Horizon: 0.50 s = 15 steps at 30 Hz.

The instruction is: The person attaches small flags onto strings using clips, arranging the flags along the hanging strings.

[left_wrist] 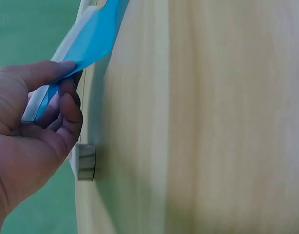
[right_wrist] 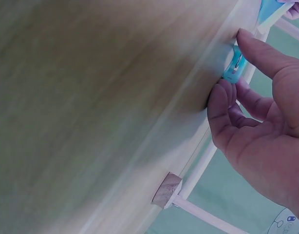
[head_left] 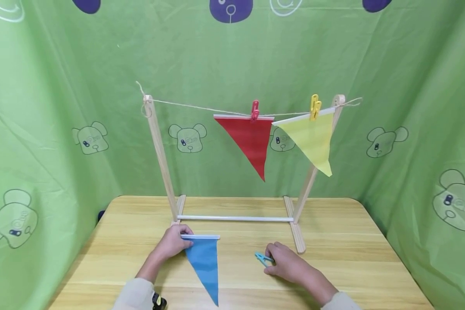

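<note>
My left hand point(head_left: 173, 242) pinches the upper left corner of a blue triangular pennant point(head_left: 206, 260), thumb in front. The pennant's white top strip lies level and its point hangs toward me. In the left wrist view the thumb and curled fingers of the left hand point(left_wrist: 40, 112) grip the strip's end. At the right, low over the table, my right hand point(head_left: 286, 262) holds a light blue clothespin point(head_left: 262, 258) between thumb and fingers. The right wrist view shows the clothespin point(right_wrist: 234, 66) between the fingertips of the right hand point(right_wrist: 271, 107).
A wooden stand point(head_left: 160, 159) with a white crossbar point(head_left: 236, 218) bears a string point(head_left: 193, 106). From it hang a red pennant point(head_left: 252, 140) under a red clothespin point(head_left: 255, 110) and a yellow pennant point(head_left: 314, 137) under a yellow clothespin point(head_left: 315, 107). Green cloth point(head_left: 232, 64) surrounds the wooden table point(head_left: 240, 284).
</note>
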Motion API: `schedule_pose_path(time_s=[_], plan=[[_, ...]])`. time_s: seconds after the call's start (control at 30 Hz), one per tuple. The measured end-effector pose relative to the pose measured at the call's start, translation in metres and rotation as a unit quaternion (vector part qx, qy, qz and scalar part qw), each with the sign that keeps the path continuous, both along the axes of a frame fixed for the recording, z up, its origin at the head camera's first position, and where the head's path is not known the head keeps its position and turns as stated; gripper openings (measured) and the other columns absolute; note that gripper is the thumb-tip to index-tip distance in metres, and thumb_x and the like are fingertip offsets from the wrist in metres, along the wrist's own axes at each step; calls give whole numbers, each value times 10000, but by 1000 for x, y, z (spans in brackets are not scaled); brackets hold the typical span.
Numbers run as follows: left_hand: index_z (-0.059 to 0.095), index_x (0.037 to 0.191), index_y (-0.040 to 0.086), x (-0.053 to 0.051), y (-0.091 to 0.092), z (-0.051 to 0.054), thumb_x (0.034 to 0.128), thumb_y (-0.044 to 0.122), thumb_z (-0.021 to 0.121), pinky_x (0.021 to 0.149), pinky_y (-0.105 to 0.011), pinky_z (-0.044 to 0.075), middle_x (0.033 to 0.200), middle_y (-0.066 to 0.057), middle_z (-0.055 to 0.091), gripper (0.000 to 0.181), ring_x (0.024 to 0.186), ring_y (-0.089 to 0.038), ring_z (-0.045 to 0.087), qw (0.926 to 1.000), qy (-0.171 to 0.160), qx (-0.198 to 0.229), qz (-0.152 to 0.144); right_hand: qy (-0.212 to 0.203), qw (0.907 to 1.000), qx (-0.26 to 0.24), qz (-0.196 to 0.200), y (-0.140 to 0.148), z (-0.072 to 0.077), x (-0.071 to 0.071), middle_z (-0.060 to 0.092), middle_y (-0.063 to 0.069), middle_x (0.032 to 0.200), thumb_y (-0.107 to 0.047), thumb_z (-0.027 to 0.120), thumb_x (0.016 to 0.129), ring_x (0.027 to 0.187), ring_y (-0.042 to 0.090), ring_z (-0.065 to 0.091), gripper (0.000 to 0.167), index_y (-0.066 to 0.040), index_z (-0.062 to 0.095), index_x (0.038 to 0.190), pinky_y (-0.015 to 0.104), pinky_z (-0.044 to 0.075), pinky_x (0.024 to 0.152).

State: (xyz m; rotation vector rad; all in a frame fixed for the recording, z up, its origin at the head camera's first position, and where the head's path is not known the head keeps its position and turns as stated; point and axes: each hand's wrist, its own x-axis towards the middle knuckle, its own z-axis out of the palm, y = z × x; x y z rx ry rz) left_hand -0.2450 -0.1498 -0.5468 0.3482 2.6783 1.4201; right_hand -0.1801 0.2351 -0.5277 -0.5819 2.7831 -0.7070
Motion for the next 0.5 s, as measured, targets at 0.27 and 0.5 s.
schedule_pose_path(time_s=[0.27, 0.5], plan=[[764, 850, 13, 4, 9, -7, 804, -24, 819, 633, -214, 516, 792, -35, 723, 81, 704, -90, 590, 9975, -104, 547, 426, -86, 10000, -40, -1, 1, -2, -1, 531, -4, 909, -221, 868, 834, 773, 120, 465, 333, -98, 605, 998, 225, 415, 623], [756, 875, -38, 5, 15, -12, 818, -49, 794, 595, -198, 483, 768, -54, 717, 69, 666, -89, 571, 9927, -267, 1028, 576, -167, 9997, -153, -36, 2, 0, -1, 534, -3, 905, -217, 869, 833, 770, 123, 464, 334, -91, 604, 994, 223, 415, 622]])
